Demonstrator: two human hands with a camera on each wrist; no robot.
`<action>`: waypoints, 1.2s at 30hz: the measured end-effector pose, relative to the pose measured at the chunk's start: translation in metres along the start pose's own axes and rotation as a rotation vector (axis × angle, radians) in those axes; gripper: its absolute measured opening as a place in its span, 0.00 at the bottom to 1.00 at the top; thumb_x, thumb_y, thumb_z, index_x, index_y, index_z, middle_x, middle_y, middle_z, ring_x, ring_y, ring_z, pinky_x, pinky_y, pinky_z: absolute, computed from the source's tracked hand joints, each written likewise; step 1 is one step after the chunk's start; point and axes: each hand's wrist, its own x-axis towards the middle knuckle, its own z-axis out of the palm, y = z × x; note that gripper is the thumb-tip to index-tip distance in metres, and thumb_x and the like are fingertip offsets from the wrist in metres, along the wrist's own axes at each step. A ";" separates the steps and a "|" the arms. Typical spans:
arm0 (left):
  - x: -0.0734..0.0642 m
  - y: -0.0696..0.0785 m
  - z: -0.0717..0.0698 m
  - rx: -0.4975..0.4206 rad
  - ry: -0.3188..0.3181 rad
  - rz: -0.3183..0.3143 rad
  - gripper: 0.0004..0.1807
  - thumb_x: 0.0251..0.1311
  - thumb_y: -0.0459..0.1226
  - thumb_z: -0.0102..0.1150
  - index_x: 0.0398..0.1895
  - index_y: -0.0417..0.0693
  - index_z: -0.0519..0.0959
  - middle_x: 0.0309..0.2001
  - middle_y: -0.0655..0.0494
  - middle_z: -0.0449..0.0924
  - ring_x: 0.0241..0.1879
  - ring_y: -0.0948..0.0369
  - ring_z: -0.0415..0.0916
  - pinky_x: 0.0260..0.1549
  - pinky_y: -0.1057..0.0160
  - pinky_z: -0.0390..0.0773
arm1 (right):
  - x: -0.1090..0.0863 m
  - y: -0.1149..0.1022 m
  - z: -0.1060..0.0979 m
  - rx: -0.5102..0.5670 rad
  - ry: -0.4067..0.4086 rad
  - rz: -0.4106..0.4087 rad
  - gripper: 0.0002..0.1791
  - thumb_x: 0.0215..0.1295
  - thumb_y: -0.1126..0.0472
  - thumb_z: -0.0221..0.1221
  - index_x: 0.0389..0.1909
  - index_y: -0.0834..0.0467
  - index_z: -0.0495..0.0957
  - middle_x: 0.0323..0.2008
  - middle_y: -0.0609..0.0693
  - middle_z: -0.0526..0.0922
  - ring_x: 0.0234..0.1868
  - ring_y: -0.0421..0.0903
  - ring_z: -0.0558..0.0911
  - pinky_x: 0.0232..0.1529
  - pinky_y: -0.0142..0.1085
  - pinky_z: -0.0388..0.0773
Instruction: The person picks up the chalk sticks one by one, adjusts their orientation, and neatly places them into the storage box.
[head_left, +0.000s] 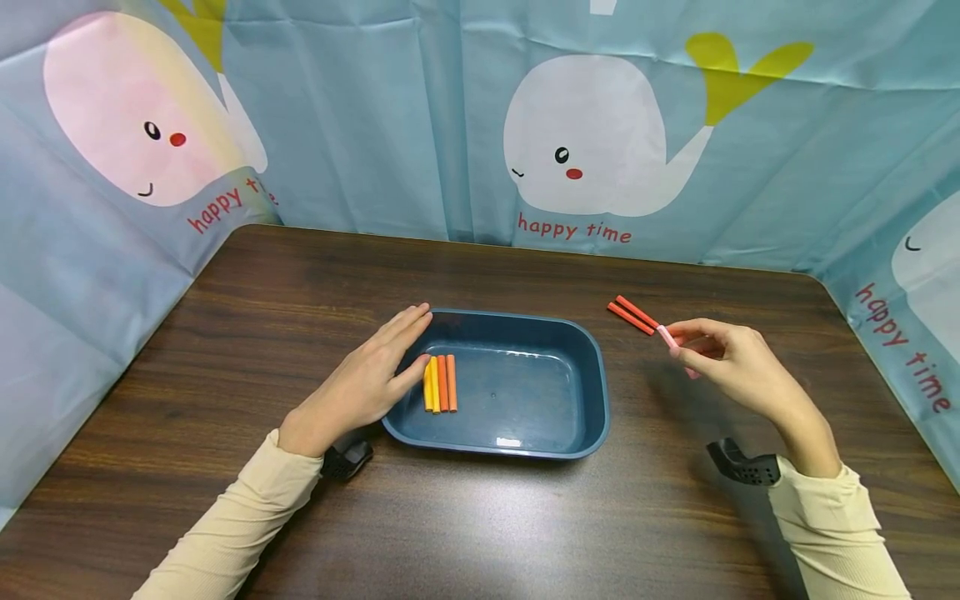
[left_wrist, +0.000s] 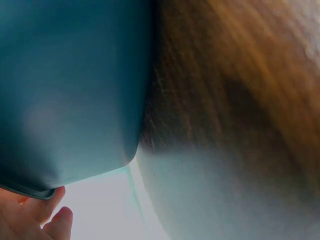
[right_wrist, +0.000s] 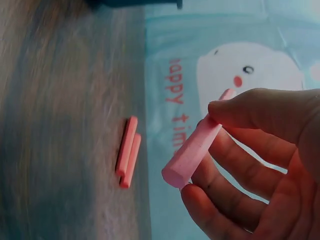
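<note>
My right hand (head_left: 738, 367) pinches a pink chalk stick (right_wrist: 192, 152) between thumb and fingers, raised off the tabletop to the right of a blue plastic basin (head_left: 600, 400). Just beyond its tip in the head view, two red chalk sticks (head_left: 630, 318) lie side by side on the table; the right wrist view shows them too, as two reddish sticks (right_wrist: 128, 152). My left hand (head_left: 367, 375) rests at the basin's left rim, fingers extended toward the far corner and thumb over the inside. Near that thumb, two yellow chalk sticks (head_left: 431, 392) and two orange ones (head_left: 447, 387) lie in a row on the basin floor.
The dark wooden table (head_left: 300, 267) backs onto a light blue curtain (head_left: 360, 125) printed with whales, which also runs along both sides. Each wrist wears a black camera mount, one beside the left sleeve (head_left: 247, 500) and one beside the right sleeve (head_left: 832, 517).
</note>
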 end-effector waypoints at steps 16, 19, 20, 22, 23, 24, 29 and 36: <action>0.000 0.001 0.000 0.003 -0.009 0.001 0.34 0.72 0.41 0.52 0.77 0.41 0.56 0.79 0.48 0.51 0.79 0.49 0.48 0.73 0.43 0.58 | -0.006 -0.031 0.008 0.033 0.028 0.011 0.17 0.67 0.57 0.63 0.55 0.56 0.80 0.35 0.55 0.88 0.28 0.33 0.83 0.29 0.29 0.71; 0.000 0.001 0.000 0.004 -0.005 0.003 0.34 0.72 0.41 0.52 0.77 0.40 0.56 0.79 0.47 0.52 0.79 0.49 0.48 0.73 0.43 0.59 | -0.006 -0.035 0.010 0.065 0.030 0.018 0.16 0.67 0.57 0.63 0.54 0.57 0.81 0.38 0.56 0.88 0.29 0.32 0.84 0.28 0.29 0.71; 0.000 0.000 0.000 0.005 -0.004 0.003 0.34 0.72 0.41 0.52 0.77 0.40 0.56 0.79 0.47 0.52 0.79 0.49 0.48 0.73 0.43 0.59 | -0.006 -0.037 0.011 0.073 0.031 0.021 0.16 0.67 0.57 0.64 0.53 0.57 0.81 0.38 0.56 0.88 0.29 0.32 0.84 0.28 0.29 0.71; 0.000 0.000 0.000 0.006 -0.002 0.002 0.34 0.72 0.40 0.52 0.77 0.40 0.56 0.79 0.47 0.52 0.79 0.48 0.48 0.72 0.42 0.59 | -0.005 -0.040 0.013 0.090 0.030 0.026 0.15 0.67 0.58 0.64 0.52 0.57 0.82 0.38 0.57 0.88 0.29 0.32 0.84 0.27 0.29 0.71; 0.000 0.000 0.000 0.008 -0.003 0.002 0.34 0.72 0.40 0.52 0.77 0.40 0.56 0.79 0.47 0.52 0.79 0.48 0.48 0.72 0.42 0.59 | -0.005 -0.041 0.014 0.098 0.026 0.034 0.16 0.67 0.57 0.64 0.53 0.57 0.82 0.38 0.57 0.88 0.29 0.32 0.84 0.27 0.30 0.71; -0.001 0.000 0.001 0.009 -0.003 0.001 0.34 0.72 0.40 0.53 0.77 0.40 0.56 0.79 0.47 0.52 0.79 0.48 0.48 0.72 0.42 0.59 | -0.004 -0.043 0.015 0.112 0.021 0.038 0.16 0.67 0.57 0.64 0.53 0.58 0.81 0.39 0.58 0.88 0.30 0.32 0.85 0.28 0.29 0.72; -0.001 -0.001 0.001 0.012 0.000 0.004 0.34 0.72 0.40 0.52 0.77 0.40 0.56 0.79 0.47 0.52 0.79 0.48 0.48 0.72 0.43 0.59 | -0.002 -0.050 0.019 0.189 -0.005 0.057 0.17 0.66 0.57 0.64 0.53 0.60 0.80 0.39 0.57 0.87 0.29 0.33 0.86 0.30 0.29 0.77; 0.000 -0.001 0.001 0.012 0.000 0.006 0.34 0.72 0.40 0.52 0.77 0.40 0.56 0.79 0.47 0.52 0.78 0.48 0.49 0.73 0.43 0.59 | 0.006 -0.065 0.026 0.289 -0.033 0.028 0.18 0.65 0.61 0.65 0.54 0.62 0.79 0.37 0.57 0.86 0.28 0.38 0.87 0.32 0.33 0.84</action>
